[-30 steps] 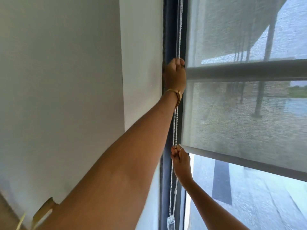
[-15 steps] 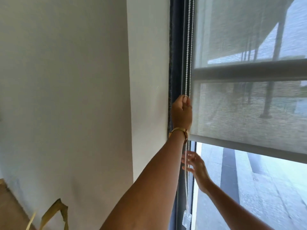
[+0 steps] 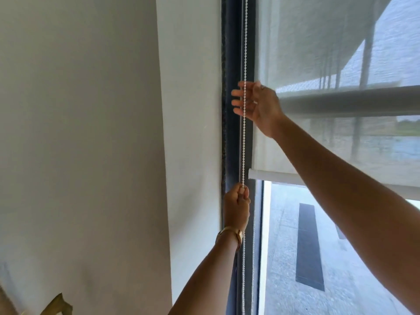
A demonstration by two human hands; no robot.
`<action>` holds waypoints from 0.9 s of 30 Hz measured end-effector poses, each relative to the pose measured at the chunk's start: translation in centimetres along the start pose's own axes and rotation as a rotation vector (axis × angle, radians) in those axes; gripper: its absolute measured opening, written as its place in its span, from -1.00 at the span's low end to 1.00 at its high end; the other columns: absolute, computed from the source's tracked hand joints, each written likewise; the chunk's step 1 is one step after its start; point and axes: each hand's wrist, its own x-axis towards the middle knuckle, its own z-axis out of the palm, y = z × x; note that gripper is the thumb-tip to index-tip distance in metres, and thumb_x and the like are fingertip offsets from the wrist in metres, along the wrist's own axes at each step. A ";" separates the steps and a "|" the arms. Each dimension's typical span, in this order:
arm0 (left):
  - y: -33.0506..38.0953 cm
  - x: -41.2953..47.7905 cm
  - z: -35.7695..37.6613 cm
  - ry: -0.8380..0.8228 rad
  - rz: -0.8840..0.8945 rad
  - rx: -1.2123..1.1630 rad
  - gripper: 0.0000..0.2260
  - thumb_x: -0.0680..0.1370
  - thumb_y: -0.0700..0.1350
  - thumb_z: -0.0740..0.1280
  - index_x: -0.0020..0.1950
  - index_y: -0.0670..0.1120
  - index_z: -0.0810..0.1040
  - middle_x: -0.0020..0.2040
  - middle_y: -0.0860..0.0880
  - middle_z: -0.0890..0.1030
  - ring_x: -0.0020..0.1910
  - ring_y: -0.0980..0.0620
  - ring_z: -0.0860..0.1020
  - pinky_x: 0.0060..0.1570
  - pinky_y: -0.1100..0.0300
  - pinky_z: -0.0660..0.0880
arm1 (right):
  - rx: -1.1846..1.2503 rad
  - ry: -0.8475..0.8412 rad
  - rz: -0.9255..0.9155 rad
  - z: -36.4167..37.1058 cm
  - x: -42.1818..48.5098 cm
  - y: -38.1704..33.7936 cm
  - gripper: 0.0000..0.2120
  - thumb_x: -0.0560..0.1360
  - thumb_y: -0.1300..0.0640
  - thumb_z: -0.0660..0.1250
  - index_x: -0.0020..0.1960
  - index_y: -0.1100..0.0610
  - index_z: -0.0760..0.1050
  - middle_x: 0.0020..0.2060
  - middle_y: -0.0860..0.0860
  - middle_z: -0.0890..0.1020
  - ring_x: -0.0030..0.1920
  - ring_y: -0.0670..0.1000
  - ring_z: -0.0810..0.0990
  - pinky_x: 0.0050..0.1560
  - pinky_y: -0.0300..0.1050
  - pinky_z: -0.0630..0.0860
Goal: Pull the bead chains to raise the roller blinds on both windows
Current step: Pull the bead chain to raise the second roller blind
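A white bead chain (image 3: 244,144) hangs down the dark window frame (image 3: 231,64). My left hand (image 3: 237,208), with a gold bracelet on its wrist, is shut on the chain low down, just below the level of the blind's bottom bar. My right hand (image 3: 258,104) is higher up, fingers spread around the chain without closing on it. The grey mesh roller blind (image 3: 318,53) covers the upper pane; its white bottom bar (image 3: 272,175) sits about mid-height, with clear glass (image 3: 295,258) below it.
A pale wall (image 3: 91,133) and a white reveal (image 3: 191,110) stand left of the frame. A yellowish strap or object (image 3: 58,304) shows at the bottom left. Outside is paving with a dark strip.
My left hand has pulled the chain down from high on the frame to below the bar. My right hand let go low down and rose above the left. The blind's bottom bar went up.
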 end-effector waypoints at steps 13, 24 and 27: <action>-3.7 -3.0 -0.3 -0.075 -0.092 0.074 -0.68 0.41 -0.44 0.00 -0.38 -0.06 0.28 -0.44 0.06 0.26 -0.44 0.17 0.21 -0.39 0.29 0.17 | -0.210 0.110 -0.093 -0.5 0.0 4.0 -0.61 0.55 0.36 -0.06 -0.32 0.07 0.34 -0.52 -0.06 0.38 -0.56 -0.15 0.26 -0.54 -0.32 0.18; -3.6 -2.3 -1.3 -0.200 -0.222 0.229 -0.74 0.57 -0.26 0.03 -0.23 -0.09 0.42 -0.24 -0.13 0.65 -0.47 0.28 0.51 -0.45 0.47 0.38 | -0.256 0.127 -0.124 -1.0 -1.8 4.6 -0.59 0.33 0.47 -0.16 -0.36 0.05 0.29 -0.47 0.00 0.31 -0.53 -0.13 0.23 -0.55 -0.31 0.15; -2.3 -2.0 -1.2 -0.150 -0.212 0.142 -0.69 0.63 -0.05 0.00 0.01 -0.17 0.47 -0.10 -0.15 0.66 -0.28 0.11 0.54 -0.36 0.36 0.42 | -0.272 0.083 -0.133 -1.0 -2.0 4.2 -0.61 0.26 0.46 -0.17 -0.37 0.04 0.26 -0.46 0.00 0.30 -0.51 -0.12 0.22 -0.54 -0.31 0.15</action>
